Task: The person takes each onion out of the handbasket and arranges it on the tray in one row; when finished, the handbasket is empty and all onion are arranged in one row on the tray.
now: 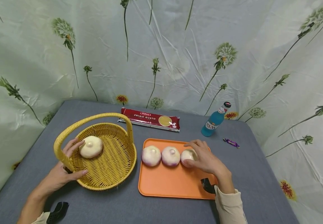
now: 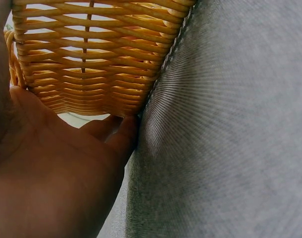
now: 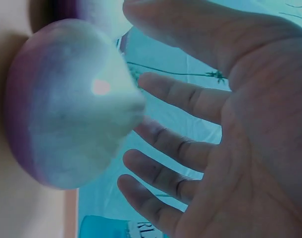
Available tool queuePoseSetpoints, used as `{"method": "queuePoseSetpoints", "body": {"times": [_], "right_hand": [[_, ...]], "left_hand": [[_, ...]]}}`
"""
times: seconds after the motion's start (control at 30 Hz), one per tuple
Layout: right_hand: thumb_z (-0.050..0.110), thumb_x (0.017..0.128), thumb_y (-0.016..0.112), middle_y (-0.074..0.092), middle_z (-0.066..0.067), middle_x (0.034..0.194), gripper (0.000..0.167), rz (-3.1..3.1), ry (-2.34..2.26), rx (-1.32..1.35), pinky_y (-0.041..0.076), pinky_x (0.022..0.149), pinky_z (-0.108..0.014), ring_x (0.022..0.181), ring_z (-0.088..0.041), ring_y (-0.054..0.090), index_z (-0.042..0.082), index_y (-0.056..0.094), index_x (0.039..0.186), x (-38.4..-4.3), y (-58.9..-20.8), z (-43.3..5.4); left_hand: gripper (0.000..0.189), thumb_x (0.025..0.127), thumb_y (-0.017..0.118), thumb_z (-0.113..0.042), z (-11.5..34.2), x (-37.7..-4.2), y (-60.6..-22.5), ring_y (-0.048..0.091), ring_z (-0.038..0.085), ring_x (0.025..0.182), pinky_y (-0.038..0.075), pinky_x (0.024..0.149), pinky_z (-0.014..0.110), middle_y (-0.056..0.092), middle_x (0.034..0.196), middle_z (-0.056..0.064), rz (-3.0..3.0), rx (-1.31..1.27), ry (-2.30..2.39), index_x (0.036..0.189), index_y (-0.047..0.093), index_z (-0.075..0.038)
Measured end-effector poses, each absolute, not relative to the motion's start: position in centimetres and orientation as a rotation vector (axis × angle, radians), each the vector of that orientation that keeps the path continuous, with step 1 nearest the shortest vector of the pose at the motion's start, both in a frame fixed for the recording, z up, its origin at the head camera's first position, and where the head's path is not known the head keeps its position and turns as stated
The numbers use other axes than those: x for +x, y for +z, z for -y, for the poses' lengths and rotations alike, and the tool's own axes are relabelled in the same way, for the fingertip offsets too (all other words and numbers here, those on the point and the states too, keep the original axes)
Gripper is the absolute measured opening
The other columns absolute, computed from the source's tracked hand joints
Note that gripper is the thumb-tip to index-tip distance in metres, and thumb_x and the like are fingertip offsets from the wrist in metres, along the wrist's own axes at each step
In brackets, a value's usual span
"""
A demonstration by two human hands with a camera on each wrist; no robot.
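Note:
The left hand holds the left side of the yellow wicker basket, its thumb over the rim and its fingers around the handle's base. Inside the basket a white turnip lies close to the fingertips. Three white-and-purple turnips stand in a row along the back of an orange tray: a left one, a middle one and a right one. Over the right turnip the right hand hovers with fingers spread; the right wrist view shows them loosely extended, not closed around it.
Behind the basket and tray lies a red pasta packet. A blue bottle stands at the back right, with a purple wrapped candy beside it. Floral cloth hangs behind the grey table.

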State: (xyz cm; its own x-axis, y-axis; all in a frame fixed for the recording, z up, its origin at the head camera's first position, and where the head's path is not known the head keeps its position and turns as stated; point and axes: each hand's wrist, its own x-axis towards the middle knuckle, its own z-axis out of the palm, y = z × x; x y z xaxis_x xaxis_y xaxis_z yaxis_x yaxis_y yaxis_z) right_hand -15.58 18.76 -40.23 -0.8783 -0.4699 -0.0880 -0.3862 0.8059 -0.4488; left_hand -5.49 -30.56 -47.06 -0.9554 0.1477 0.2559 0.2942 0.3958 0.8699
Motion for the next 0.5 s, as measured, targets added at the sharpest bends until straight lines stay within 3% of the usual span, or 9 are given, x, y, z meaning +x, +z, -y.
{"method": "queuePoseSetpoints", "body": {"times": [0.5], "right_hand": [[0.033,0.091,0.073,0.051,-0.013,0.141,0.049,-2.779,-0.705,-0.926,0.040,0.107,-0.057,0.133,-0.035,0.041,0.008,0.062,0.132,-16.1,-38.1,-16.4]], "left_hand": [[0.098,0.074,0.077,0.009,30.7,-5.5,-47.1,0.005,-0.003,0.144,0.011,0.100,0.004,0.006,0.161,0.014,2.507,-0.414,-1.580,0.157,0.029,-0.009]]}}
